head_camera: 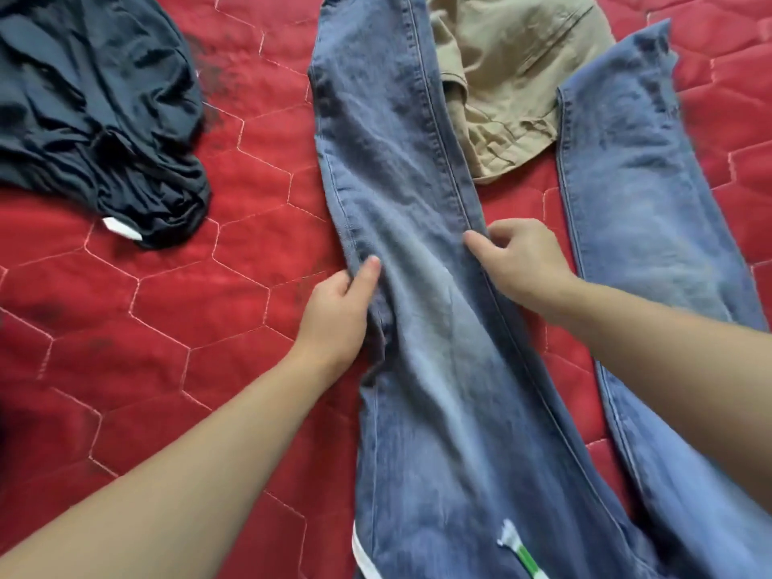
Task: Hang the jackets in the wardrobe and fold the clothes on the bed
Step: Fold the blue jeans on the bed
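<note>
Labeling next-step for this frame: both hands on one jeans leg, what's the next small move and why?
Probably carry that leg across onto the other leg. The left hand and right hand pinch its opposite edges, and the legs lie spread apart on the red quilt.

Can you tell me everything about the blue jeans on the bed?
The jeans are faded blue denim, paler in the middle of each leg, with stitched seams down the sides. They lie spread flat on the red quilted bedcover, the two legs apart in a V. The left hand pinches one edge of the nearer leg and the right hand pinches the other. The other leg lies untouched. A tan garment sits between the legs, partly under them. A white and green tag shows near the bottom.
</note>
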The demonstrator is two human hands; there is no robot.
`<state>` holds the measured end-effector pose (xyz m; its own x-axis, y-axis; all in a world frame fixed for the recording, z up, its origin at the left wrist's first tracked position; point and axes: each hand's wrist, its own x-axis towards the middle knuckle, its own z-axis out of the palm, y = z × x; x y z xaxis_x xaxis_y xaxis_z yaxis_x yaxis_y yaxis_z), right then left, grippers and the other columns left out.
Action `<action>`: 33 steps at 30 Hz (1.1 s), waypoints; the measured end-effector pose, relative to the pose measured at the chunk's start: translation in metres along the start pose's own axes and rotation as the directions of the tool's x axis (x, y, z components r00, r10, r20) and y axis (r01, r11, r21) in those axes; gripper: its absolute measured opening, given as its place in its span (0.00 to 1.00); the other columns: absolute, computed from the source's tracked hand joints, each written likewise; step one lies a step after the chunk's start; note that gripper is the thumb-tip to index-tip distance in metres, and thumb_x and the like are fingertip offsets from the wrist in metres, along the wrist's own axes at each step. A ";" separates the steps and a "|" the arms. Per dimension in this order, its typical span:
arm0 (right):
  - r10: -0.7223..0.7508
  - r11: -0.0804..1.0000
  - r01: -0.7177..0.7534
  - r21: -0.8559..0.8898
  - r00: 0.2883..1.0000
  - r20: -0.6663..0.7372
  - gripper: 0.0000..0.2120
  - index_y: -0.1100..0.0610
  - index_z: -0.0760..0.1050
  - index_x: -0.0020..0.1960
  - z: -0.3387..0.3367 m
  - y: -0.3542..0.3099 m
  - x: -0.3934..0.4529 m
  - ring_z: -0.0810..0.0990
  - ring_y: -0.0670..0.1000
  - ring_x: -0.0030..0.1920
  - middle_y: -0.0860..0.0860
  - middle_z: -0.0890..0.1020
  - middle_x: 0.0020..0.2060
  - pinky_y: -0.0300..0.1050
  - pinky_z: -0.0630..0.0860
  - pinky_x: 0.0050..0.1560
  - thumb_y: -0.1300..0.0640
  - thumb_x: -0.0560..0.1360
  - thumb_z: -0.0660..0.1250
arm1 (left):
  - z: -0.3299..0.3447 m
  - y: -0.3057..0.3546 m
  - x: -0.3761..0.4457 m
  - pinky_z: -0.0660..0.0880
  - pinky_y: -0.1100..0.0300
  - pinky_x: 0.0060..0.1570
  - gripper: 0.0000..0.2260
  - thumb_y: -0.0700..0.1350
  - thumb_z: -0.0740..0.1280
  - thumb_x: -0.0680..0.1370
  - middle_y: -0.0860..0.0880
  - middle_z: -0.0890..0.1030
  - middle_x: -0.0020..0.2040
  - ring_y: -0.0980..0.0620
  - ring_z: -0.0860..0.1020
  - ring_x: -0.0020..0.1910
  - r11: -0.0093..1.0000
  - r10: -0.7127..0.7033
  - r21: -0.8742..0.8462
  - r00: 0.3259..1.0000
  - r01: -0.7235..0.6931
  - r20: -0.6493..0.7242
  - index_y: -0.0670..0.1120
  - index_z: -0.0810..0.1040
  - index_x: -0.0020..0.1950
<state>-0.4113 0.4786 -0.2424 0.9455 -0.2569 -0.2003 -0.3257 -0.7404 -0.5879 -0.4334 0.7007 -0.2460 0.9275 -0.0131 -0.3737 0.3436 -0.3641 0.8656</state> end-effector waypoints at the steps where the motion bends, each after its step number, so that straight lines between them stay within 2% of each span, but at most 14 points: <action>1: 0.030 0.998 -0.028 0.050 0.998 -0.048 0.23 0.64 0.71 0.33 -0.001 0.002 -0.002 0.69 0.53 0.33 0.60 0.71 0.28 0.51 0.64 0.36 0.46 0.76 0.65 | -0.002 -0.008 -0.007 0.74 0.55 0.39 0.22 0.55 0.64 0.79 0.45 0.79 0.35 0.51 0.74 0.36 0.999 -0.027 0.032 1.000 0.027 -0.001 0.35 0.76 0.41; 3: 0.087 0.991 -0.075 0.107 0.990 -0.115 0.20 0.64 0.77 0.37 -0.005 0.007 -0.004 0.75 0.55 0.37 0.60 0.78 0.32 0.50 0.68 0.40 0.47 0.77 0.64 | -0.011 -0.020 -0.009 0.66 0.57 0.32 0.19 0.50 0.65 0.79 0.48 0.73 0.30 0.51 0.69 0.33 0.988 -0.054 0.137 0.993 0.068 -0.106 0.38 0.73 0.34; 5: 0.111 0.991 -0.104 0.084 0.990 -0.085 0.19 0.61 0.79 0.38 -0.007 0.012 -0.010 0.79 0.56 0.41 0.57 0.81 0.34 0.48 0.71 0.43 0.48 0.78 0.64 | -0.019 -0.024 -0.006 0.68 0.54 0.33 0.17 0.50 0.66 0.78 0.49 0.72 0.30 0.50 0.69 0.32 0.980 -0.094 0.157 0.981 0.121 -0.169 0.42 0.72 0.34; 7: 0.106 0.992 -0.104 0.065 0.994 -0.030 0.17 0.59 0.80 0.38 -0.011 0.017 -0.019 0.81 0.55 0.43 0.54 0.83 0.36 0.47 0.74 0.46 0.48 0.78 0.63 | -0.023 -0.022 -0.007 0.78 0.47 0.43 0.09 0.49 0.69 0.76 0.47 0.79 0.36 0.44 0.79 0.37 0.983 -0.115 0.122 0.975 0.140 -0.189 0.45 0.77 0.41; 9: 0.059 0.998 -0.059 -0.002 0.997 -0.052 0.14 0.56 0.78 0.38 -0.024 0.028 -0.030 0.81 0.53 0.43 0.52 0.84 0.37 0.46 0.73 0.46 0.49 0.77 0.64 | -0.024 -0.015 -0.012 0.78 0.48 0.50 0.07 0.48 0.71 0.73 0.49 0.79 0.39 0.44 0.80 0.43 0.978 -0.133 0.122 0.961 0.167 -0.244 0.51 0.76 0.48; 11: 0.018 0.998 -0.024 -0.055 0.994 -0.107 0.09 0.51 0.77 0.38 -0.042 0.042 -0.038 0.79 0.52 0.42 0.51 0.83 0.38 0.45 0.72 0.44 0.50 0.76 0.65 | -0.022 -0.005 -0.018 0.72 0.55 0.47 0.12 0.46 0.71 0.72 0.53 0.75 0.38 0.47 0.77 0.43 0.966 -0.042 0.229 0.945 0.121 -0.324 0.53 0.72 0.52; 14: 0.050 0.999 -0.045 0.026 0.973 -0.227 0.08 0.52 0.77 0.37 -0.075 0.063 -0.040 0.76 0.49 0.38 0.50 0.80 0.34 0.41 0.65 0.39 0.52 0.74 0.67 | -0.001 0.020 -0.025 0.64 0.60 0.44 0.12 0.41 0.67 0.71 0.51 0.74 0.40 0.49 0.73 0.43 0.935 0.194 0.349 0.916 -0.064 -0.352 0.52 0.71 0.52; 16: 0.105 0.994 -0.105 0.016 0.956 -0.275 0.07 0.53 0.78 0.38 -0.096 0.080 -0.038 0.76 0.49 0.39 0.48 0.78 0.33 0.40 0.64 0.39 0.53 0.74 0.67 | 0.032 0.039 -0.028 0.63 0.63 0.42 0.10 0.39 0.65 0.71 0.49 0.74 0.39 0.50 0.72 0.41 0.904 0.279 0.390 0.932 -0.174 -0.231 0.52 0.72 0.48; 19: 0.144 0.985 -0.162 -0.054 0.960 -0.239 0.04 0.54 0.81 0.43 -0.122 0.102 -0.033 0.79 0.53 0.43 0.50 0.81 0.37 0.41 0.67 0.43 0.56 0.72 0.67 | 0.092 0.065 -0.034 0.69 0.57 0.45 0.09 0.39 0.65 0.71 0.50 0.77 0.40 0.50 0.74 0.41 0.865 0.321 0.403 0.947 -0.299 0.014 0.49 0.77 0.49; 23: 0.143 0.985 -0.158 -0.066 0.971 -0.191 0.06 0.53 0.81 0.47 -0.141 0.119 -0.015 0.80 0.56 0.48 0.52 0.82 0.42 0.43 0.70 0.49 0.59 0.72 0.67 | 0.155 0.082 -0.023 0.72 0.51 0.56 0.09 0.46 0.66 0.74 0.50 0.79 0.51 0.48 0.76 0.54 0.747 0.290 0.535 0.918 -0.395 0.272 0.52 0.79 0.54; 26: 0.222 0.965 -0.241 -0.104 0.961 -0.165 0.16 0.56 0.76 0.60 -0.146 0.138 0.006 0.76 0.59 0.58 0.59 0.78 0.56 0.48 0.70 0.59 0.56 0.73 0.67 | 0.183 0.083 -0.003 0.66 0.50 0.65 0.16 0.56 0.64 0.77 0.51 0.75 0.65 0.48 0.70 0.67 0.602 0.305 0.640 0.879 -0.477 0.368 0.57 0.76 0.63; 28: 0.332 0.936 -0.344 -0.077 0.933 -0.139 0.26 0.58 0.70 0.66 -0.144 0.150 0.021 0.73 0.60 0.62 0.60 0.73 0.61 0.51 0.69 0.62 0.49 0.72 0.67 | 0.197 0.081 0.012 0.53 0.47 0.74 0.23 0.63 0.60 0.77 0.49 0.63 0.76 0.48 0.57 0.76 0.522 0.268 0.675 0.852 -0.522 0.450 0.61 0.68 0.71; 30: 0.367 0.922 -0.379 -0.076 0.921 -0.130 0.27 0.57 0.69 0.62 -0.142 0.160 0.036 0.74 0.60 0.58 0.57 0.75 0.57 0.51 0.70 0.56 0.42 0.70 0.68 | 0.209 0.075 0.025 0.41 0.45 0.74 0.28 0.67 0.55 0.77 0.49 0.53 0.80 0.49 0.46 0.78 0.446 0.242 0.711 0.838 -0.543 0.488 0.63 0.57 0.76; 33: 0.323 0.936 -0.333 -0.118 0.942 -0.094 0.18 0.54 0.69 0.48 -0.146 0.171 0.061 0.76 0.58 0.48 0.54 0.78 0.46 0.48 0.67 0.45 0.41 0.71 0.66 | 0.217 0.074 0.049 0.38 0.44 0.74 0.35 0.71 0.46 0.74 0.49 0.53 0.80 0.50 0.43 0.78 0.335 0.293 0.749 0.819 -0.571 0.493 0.59 0.47 0.78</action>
<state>-0.4097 0.2460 -0.2409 0.7848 -0.5398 -0.3045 -0.6198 -0.6803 -0.3912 -0.3950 0.4715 -0.2724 0.7878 -0.5767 -0.2164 -0.5249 -0.8124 0.2539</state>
